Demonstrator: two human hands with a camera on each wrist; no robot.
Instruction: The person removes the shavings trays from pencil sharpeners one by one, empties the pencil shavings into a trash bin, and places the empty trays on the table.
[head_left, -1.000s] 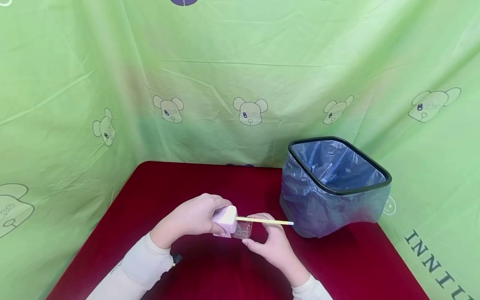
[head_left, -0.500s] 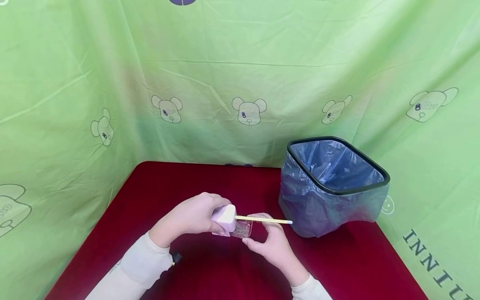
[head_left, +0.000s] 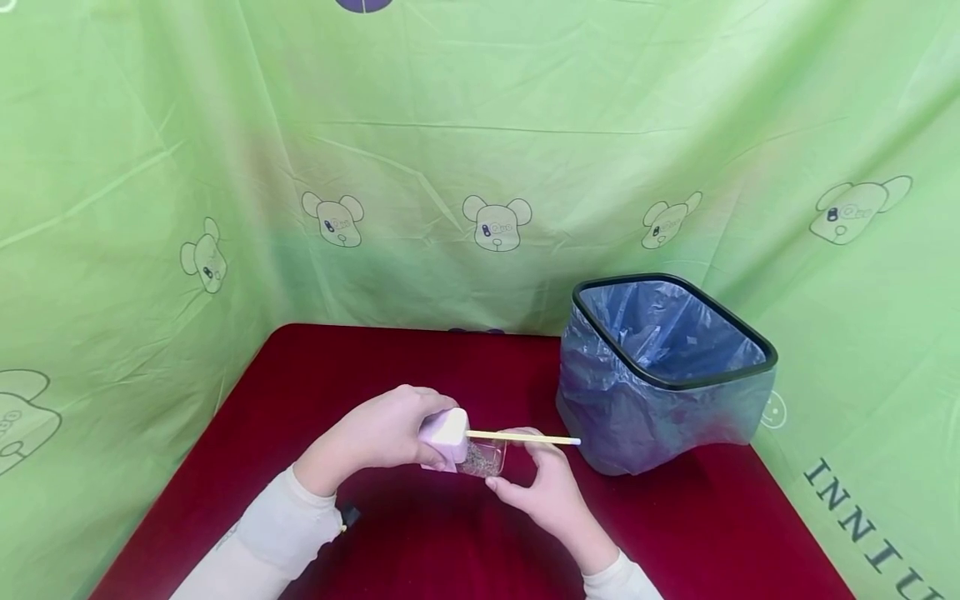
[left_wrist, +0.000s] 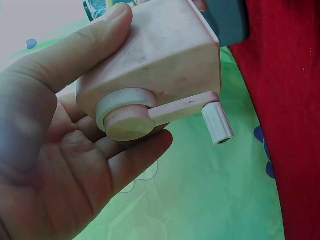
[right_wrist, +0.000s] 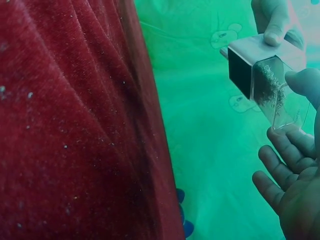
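My left hand grips a pale pink crank pencil sharpener above the table. In the left wrist view its crank handle points away from the palm, with the thumb on the body. A yellow pencil with a whitish end sticks out of the sharpener to the right, passing over the right fingers. My right hand pinches the clear shavings drawer between thumb and fingers. The drawer protrudes from the sharpener's body. Dark shavings lie inside it, seen in the right wrist view.
A bin with a black rim and a bluish plastic liner stands at the table's right. Dark red cloth covers the table. Green printed curtains enclose the back and sides. Small specks dot the cloth in the right wrist view.
The sharpener and pencil have shifted slightly left with my left hand. More of the clear drawer shows between the sharpener and my right hand.
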